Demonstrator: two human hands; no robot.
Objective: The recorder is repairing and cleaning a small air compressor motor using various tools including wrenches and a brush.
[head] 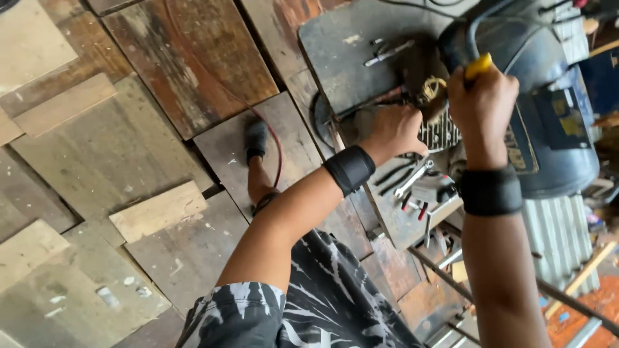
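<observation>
My left hand is curled shut, pressed against the exposed grey finned motor body with copper-yellow windings, so I can't tell if it pinches anything. My right hand is fisted around a yellow-handled tool, its tip hidden behind the knuckles. Both wrists wear black bands.

Progress, my read: the motor is already opened up, its windings bare; loose metal parts lie on the dark steel plate at the plate's far edge, and a silver open-end wrench plus red-handled tools sit in a cluttered tray near my left wrist. The work on the motor looks mid-way, nothing reassembled.

Room: tight. The big dark blue-grey tank crowds the right hand, and the tray edge sits just beside the left forearm. A thin red cord runs over the worn patchwork wooden floor, which opens out to the left, near my foot.
</observation>
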